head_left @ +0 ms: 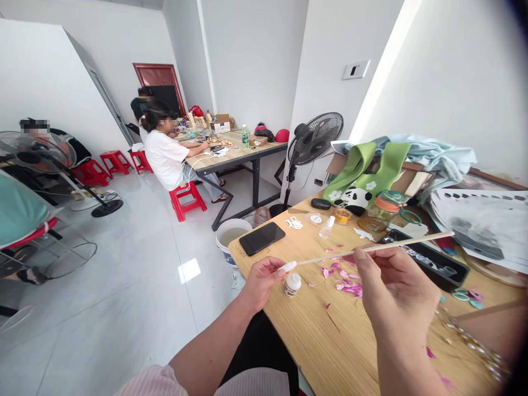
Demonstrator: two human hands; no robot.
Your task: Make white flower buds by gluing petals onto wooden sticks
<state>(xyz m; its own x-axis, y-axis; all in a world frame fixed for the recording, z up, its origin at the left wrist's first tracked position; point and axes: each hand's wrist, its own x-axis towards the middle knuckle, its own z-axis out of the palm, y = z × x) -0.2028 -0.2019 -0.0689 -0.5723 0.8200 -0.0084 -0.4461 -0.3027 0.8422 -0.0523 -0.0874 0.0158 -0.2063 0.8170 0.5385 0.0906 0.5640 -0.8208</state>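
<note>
My left hand pinches a small white plastic piece, shaped like a nozzle or cap, above the table's near edge. Between the thumb and fingers of my right hand is a long, thin, pale stick. Its narrow left end reaches the white piece; I cannot tell whether it goes inside. Just below my left hand stands a small white bottle with printing on it. Loose pink petals lie on the wood between my hands, with a thin dry stem nearer to me.
A black phone lies at the table's left corner, above a white bucket on the floor. Further back are a clear dropper bottle, a glass jar and a black tray. A person sits at another table.
</note>
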